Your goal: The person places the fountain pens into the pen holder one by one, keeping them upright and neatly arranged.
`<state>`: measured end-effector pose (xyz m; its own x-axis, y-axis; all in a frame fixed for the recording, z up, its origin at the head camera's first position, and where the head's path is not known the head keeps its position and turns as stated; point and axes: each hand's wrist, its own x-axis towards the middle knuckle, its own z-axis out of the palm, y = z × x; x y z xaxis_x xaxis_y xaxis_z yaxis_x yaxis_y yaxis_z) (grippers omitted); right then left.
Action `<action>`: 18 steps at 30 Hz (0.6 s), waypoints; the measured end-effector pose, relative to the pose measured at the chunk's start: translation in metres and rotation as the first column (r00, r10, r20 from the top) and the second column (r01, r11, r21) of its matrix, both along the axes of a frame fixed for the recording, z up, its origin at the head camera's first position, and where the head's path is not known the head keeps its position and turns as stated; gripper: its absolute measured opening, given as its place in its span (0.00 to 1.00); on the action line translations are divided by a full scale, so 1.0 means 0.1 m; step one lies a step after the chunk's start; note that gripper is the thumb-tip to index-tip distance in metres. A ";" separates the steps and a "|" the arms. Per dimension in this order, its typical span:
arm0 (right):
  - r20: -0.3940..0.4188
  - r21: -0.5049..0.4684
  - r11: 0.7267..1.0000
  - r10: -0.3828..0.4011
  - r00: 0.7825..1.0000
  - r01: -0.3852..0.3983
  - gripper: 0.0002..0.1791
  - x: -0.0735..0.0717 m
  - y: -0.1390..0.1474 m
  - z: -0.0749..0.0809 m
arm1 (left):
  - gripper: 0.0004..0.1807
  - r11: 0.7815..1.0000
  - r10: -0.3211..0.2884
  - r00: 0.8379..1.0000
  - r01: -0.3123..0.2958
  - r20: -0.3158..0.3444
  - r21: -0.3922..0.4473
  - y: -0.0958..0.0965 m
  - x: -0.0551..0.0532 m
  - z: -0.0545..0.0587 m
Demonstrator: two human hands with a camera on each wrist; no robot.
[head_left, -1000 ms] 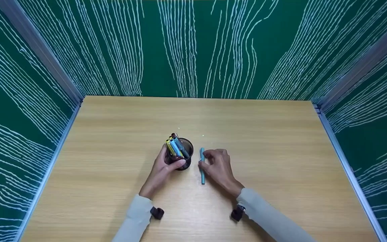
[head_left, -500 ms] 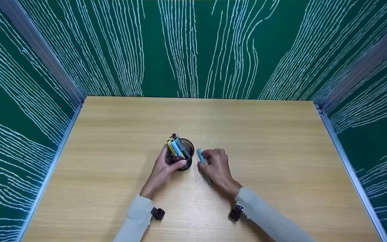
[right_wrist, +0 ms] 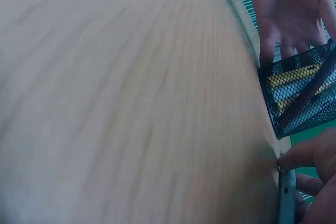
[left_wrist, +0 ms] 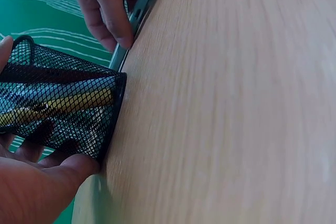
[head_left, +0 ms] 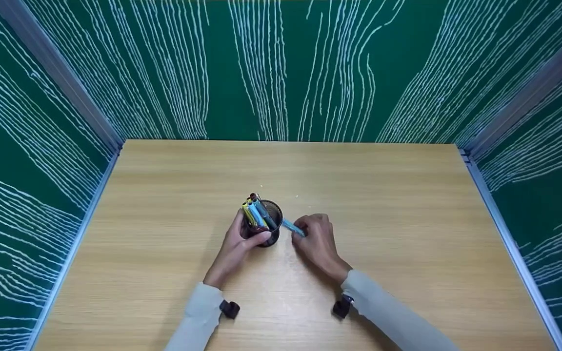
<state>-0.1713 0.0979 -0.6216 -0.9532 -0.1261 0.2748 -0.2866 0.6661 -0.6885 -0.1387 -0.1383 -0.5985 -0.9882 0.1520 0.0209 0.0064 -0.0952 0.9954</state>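
Observation:
A black mesh pen holder (head_left: 272, 240) stands on the table, with my left hand (head_left: 236, 247) curved round its side and the thumb across its front. Several pens (head_left: 257, 213), yellow and blue, lean to the left inside it; their lower ends show through the mesh (right_wrist: 302, 90) in the right wrist view. Just right of the holder, my right hand (head_left: 316, 239) pinches a teal pen (head_left: 292, 227). That pen points toward the holder, and its rear end is hidden under the hand. The left wrist view shows the pen (left_wrist: 119, 59) low by the tabletop, under the right fingertips (left_wrist: 125, 42).
The wooden table (head_left: 188, 170) spreads around both hands. Green panels (head_left: 222, 73) with white wavy lines stand along its back and sides. A few tiny pale specks lie beyond the holder.
The teal pen has swung from pointing straight away to pointing left at the holder, turning in my right fingers. My left hand and the holder stay nearly in place.

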 end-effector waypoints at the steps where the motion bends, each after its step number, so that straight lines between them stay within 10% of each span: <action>1: -0.008 0.005 1.000 -0.002 1.000 0.002 0.07 0.00 0.01 0.00 | 0.48 1.000 -0.001 1.000 0.001 -0.002 0.003 0.00 0.00 0.00; 18: 0.025 0.024 0.999 -0.023 0.999 0.022 0.05 0.10 0.20 0.18 | 0.49 1.000 -0.002 1.000 0.002 0.004 0.014 0.01 0.01 0.02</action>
<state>-0.1616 0.1180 -0.6039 -0.9624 -0.1107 0.2482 -0.2544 0.6885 -0.6792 -0.1382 -0.1376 -0.5968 -0.9880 0.1534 0.0189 0.0021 -0.1090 0.9940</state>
